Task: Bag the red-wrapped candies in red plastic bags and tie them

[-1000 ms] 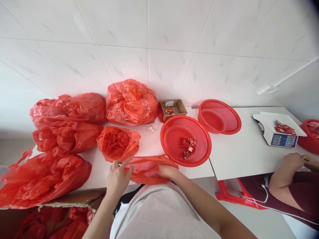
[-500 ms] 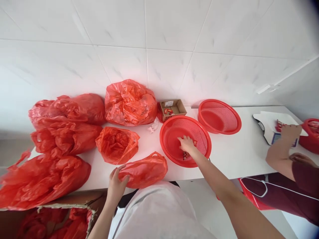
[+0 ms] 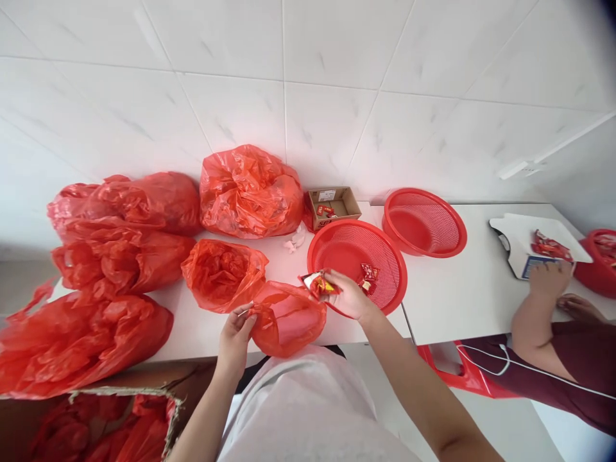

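Observation:
My left hand (image 3: 237,327) pinches the rim of a thin red plastic bag (image 3: 298,327) at the table's front edge, and the bag's mouth gapes open. Small red-and-yellow packets (image 3: 321,284) are gripped in my right hand (image 3: 349,295), held over the left front rim of a red mesh basket (image 3: 337,240), beside the bag. A few more packets (image 3: 369,276) lie in the right part of that basket. Another open red bag (image 3: 224,273) stands just behind my left hand.
Several stuffed red bags (image 3: 250,192) line the left and back. A small cardboard box (image 3: 334,205) and a second red basket (image 3: 423,221) stand near the wall. At right, a co-worker's hand (image 3: 548,279) is at a white scale (image 3: 524,231). A large carton (image 3: 178,404) sits lower left.
My right hand has lifted packets out of the basket and moved left toward the bag. My left hand has gathered the bag's rim. More packets lie on the co-worker's scale.

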The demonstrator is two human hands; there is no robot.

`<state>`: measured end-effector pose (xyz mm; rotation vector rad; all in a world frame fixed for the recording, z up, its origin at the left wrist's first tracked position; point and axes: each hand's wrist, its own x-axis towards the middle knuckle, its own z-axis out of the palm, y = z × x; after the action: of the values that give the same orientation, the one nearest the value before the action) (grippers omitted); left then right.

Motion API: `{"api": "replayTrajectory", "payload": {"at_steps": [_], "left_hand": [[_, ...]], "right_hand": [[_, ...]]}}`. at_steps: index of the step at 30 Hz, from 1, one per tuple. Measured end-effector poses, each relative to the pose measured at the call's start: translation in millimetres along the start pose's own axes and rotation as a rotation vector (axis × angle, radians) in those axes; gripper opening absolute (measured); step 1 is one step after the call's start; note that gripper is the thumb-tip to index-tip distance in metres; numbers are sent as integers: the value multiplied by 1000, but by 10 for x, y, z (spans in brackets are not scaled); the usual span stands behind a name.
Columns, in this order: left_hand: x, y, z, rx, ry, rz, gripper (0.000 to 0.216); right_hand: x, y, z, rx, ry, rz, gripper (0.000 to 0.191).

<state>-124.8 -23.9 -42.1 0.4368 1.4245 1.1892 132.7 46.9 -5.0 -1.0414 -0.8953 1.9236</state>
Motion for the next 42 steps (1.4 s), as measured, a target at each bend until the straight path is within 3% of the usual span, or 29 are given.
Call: {"api": "replayTrajectory", "payload": {"at_steps": [3,9,15,19,22,24,27,31,37,42], "left_hand": [[27,-8,41,-39,-17,-27,49],[130,-67,-12,17,6,9,41],[287,-144,-147,192,104,162,31],[125,-67,-85,383,165,384,27],[-101,-21,92,803,67,735,21],[-194,-50,216,1133,-15,876,19],[-163,-158,294,1436,-56,810,19],[43,-246,145,1570,-2,724,29],[203,-287,-94,1436,-72,871,50],[245,-320,-93,1184,-113,820,47]], "right_hand": [[7,319,144,35,-3,62,30],[235,1154,83,-649,174,135,21],[321,1421,-27,-790,294,187,34],[311,1424,-20,-896,324,221,31],[306,1427,4,-946,331,241,30],[322,1442,15,-954,327,251,31],[367,1470,10,-919,321,254,29],[372,1449,-19,-784,294,234,26],[276,1287,22,-224,65,270,46],[289,1236,80,25,49,276,52]]}}
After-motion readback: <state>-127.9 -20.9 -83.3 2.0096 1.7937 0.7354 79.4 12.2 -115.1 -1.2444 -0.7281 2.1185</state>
